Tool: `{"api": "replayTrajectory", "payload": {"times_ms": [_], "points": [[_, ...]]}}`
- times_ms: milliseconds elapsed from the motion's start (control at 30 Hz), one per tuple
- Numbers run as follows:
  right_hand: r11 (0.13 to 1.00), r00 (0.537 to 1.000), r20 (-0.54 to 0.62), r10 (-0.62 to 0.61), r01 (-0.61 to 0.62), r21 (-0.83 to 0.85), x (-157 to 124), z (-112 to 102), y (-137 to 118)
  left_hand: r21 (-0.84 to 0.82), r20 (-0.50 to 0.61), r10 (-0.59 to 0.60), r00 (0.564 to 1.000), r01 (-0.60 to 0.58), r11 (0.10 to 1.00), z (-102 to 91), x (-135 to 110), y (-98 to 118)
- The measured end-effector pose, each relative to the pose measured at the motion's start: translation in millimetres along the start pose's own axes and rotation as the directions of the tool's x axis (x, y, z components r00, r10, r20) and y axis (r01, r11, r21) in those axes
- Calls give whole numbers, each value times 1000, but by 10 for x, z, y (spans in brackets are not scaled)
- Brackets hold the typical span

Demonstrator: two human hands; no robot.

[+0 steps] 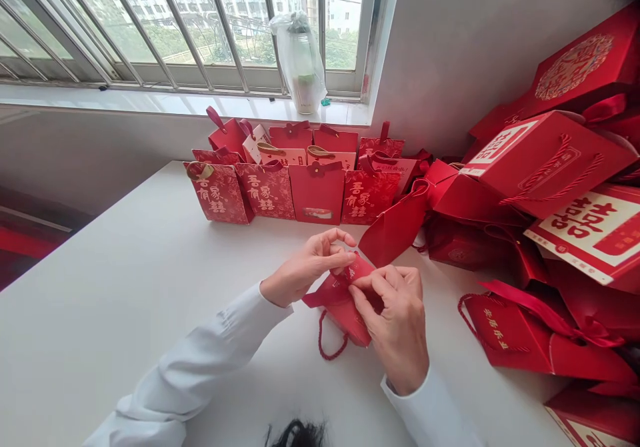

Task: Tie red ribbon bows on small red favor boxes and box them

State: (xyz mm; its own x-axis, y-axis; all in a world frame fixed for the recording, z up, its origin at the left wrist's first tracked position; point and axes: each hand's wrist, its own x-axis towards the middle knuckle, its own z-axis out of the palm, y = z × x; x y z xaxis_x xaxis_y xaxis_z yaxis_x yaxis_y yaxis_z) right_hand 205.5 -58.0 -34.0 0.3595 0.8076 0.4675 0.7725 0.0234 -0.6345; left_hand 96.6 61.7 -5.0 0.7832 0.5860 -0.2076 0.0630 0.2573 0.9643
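Observation:
A small red paper gift box (pixel 347 310) with pale lettering leans over the white table in front of me, its twisted red cord handle (pixel 333 357) hanging in a loop on the near side. From the left, my left hand (pixel 313 264) has its thumb and fingers closed at the box's upper flap. My right hand (pixel 397 320) pinches the box's right edge between thumb and fingertips. The fingers cover part of the flaps. Just behind, a red box with a rope handle (pixel 393 230) lies tilted.
Rows of red gift boxes (pixel 317 197) with ribbon handles stand along the wall. At the right, a heap of red boxes (pixel 545 167) reaches over the white table (pixel 150 287). A plastic-wrapped bottle (pixel 303 74) stands on the sill of the barred window.

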Motion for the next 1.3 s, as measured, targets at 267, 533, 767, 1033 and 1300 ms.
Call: {"api": "replayTrajectory", "payload": {"times_ms": [267,533,767,1033,1300], "points": [[993,998,-36,49,-45,105,28,-135,9,211,-4,83,997,-80,974,42,-57,87],[888,934,252,253,-327,323,104,-465,496,794,1,357,934,-218,567,150,-149,125],[931,923,368,116,-230,285,191,-432,524,803,325,372,870,-461,377,124,-130,86],[907,939,308,154,-258,332,300,-356,477,817,446,383,809,-543,196,106,-131,115],[860,924,314,218,-334,386,287,-282,446,746,532,269,803,-595,299,57,-106,169]]}}
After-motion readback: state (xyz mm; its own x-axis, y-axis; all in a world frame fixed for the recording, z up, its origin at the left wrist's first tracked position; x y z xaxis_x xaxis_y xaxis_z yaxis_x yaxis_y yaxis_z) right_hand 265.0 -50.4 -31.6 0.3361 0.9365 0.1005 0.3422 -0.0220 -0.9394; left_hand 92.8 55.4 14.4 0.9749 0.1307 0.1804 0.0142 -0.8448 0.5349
